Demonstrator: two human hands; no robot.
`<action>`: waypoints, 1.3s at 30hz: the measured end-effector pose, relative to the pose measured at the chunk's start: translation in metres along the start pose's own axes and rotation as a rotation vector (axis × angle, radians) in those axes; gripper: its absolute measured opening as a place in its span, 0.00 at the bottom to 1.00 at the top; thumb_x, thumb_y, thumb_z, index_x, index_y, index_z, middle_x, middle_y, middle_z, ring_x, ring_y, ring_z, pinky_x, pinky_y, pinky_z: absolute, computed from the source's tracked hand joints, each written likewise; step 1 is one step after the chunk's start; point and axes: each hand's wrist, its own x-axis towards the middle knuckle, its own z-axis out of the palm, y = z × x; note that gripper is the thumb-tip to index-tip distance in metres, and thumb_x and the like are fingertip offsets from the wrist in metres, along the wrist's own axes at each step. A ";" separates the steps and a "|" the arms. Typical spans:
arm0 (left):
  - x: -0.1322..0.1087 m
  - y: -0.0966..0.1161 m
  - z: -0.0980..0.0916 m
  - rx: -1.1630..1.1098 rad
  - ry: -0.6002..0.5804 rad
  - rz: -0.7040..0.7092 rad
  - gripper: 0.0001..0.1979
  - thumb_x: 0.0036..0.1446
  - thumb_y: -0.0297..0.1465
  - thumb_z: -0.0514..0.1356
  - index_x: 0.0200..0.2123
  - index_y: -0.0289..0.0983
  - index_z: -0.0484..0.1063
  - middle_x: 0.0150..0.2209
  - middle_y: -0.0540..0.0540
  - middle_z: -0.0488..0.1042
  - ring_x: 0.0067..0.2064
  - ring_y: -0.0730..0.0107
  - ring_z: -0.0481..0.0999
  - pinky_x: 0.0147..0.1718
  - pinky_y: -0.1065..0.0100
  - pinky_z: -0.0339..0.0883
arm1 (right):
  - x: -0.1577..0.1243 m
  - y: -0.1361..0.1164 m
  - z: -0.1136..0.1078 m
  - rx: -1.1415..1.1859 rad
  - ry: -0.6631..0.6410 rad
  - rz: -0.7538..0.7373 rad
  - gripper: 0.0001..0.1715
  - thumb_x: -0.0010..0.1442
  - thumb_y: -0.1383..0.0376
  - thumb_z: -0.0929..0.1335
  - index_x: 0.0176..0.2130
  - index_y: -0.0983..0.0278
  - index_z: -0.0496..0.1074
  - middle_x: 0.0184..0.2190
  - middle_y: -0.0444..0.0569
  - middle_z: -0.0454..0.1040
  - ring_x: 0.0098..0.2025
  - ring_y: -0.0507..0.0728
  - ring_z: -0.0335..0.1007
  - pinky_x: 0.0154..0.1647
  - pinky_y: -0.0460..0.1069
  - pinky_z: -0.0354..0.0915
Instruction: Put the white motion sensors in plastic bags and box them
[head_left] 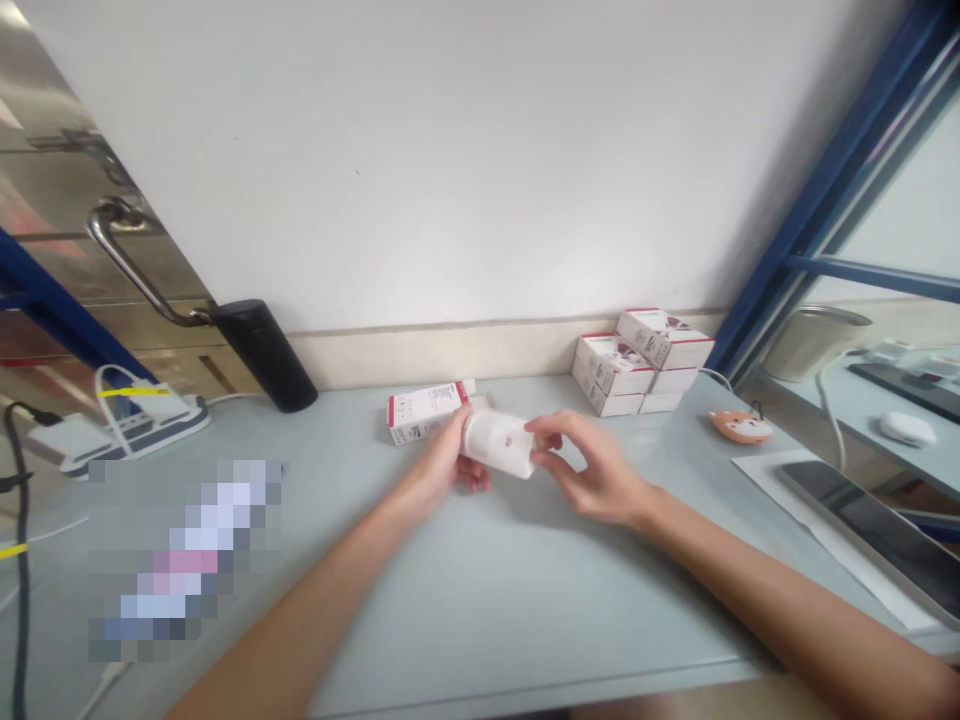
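A white, rounded object with a small reddish mark [499, 443] is held above the middle of the table, slightly blurred. My left hand [456, 450] wraps round its left end. The thumb and fingers of my right hand [589, 465] pinch its right end. Just behind my left hand, a white and red box [427, 410] lies on the grey table [480, 600], with a pale flap at its right end.
Several white and red boxes [611, 370] are stacked at the back right. An orange pouch-like item [741, 426] and a dark device [877, 510] lie at right. A black cylinder [266, 355], power strip [135, 435] and pixelated item [187, 550] are at left.
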 end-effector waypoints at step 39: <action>0.015 0.012 -0.055 1.303 0.535 0.811 0.25 0.65 0.43 0.61 0.62 0.42 0.72 0.58 0.35 0.75 0.63 0.40 0.69 0.63 0.40 0.58 | 0.004 0.024 0.003 -0.320 0.089 0.137 0.48 0.56 0.59 0.77 0.69 0.50 0.60 0.70 0.58 0.53 0.68 0.70 0.64 0.63 0.64 0.72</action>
